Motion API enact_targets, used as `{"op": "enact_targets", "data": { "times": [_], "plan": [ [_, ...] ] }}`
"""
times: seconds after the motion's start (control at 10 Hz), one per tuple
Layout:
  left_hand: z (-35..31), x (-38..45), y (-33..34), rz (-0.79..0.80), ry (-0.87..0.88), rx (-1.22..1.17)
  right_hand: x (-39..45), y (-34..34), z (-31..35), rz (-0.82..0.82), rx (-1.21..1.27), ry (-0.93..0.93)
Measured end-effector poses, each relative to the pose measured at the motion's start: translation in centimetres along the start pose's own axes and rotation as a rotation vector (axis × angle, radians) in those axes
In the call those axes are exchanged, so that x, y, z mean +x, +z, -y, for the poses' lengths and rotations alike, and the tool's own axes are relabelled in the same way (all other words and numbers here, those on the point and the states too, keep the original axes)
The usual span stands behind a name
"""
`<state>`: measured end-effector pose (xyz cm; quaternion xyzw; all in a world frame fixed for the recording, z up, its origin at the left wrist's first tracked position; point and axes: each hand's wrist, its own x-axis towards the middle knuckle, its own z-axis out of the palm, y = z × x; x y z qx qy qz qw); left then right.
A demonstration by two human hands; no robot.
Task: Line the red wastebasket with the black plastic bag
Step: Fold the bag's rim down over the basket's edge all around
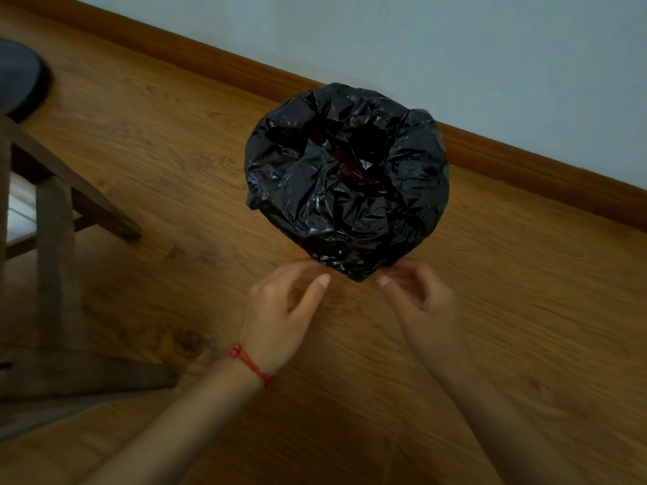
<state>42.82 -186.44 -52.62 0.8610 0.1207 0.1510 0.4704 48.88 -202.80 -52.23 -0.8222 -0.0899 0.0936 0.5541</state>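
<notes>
A wood-grain laminate floor (pixel 175 169) filled most of the scene, running up to a brown skirting board (pixel 525 162) and a pale wall (pixel 455 47) beyond it. To the left stood dark wooden furniture legs (pixel 56 267), with a round dark seat or cushion (pixel 17 78) above them at the edge of the view. On the floor near the skirting board sat the red wastebasket (pixel 346 166), almost wholly hidden: the black plastic bag (pixel 350 190) was draped over its rim all the way round and sagged, crumpled and glossy, into the middle, where only a small reddish patch showed through a gap in the folds. Both of the person's bare forearms reached in from below. The left hand (pixel 283 309), with a red string bracelet (pixel 250 364) at the wrist, hovered just beside the near edge of the bag, fingers loosely curled and thumb extended, apparently holding nothing. The right hand (pixel 416 292) mirrored it on the other side of the bag's lowest fold, fingers relaxed and parted; whether a fingertip brushed the plastic was hard to judge in the blur.
</notes>
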Motion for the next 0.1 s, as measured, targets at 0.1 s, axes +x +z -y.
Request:
{"op": "enact_targets", "data": {
  "times": [0.1],
  "plan": [
    [1.11, -0.35, 0.38, 0.036, 0.118, 0.151, -0.63, 0.26, -1.16, -0.023, -0.277, -0.155]
  ]
}}
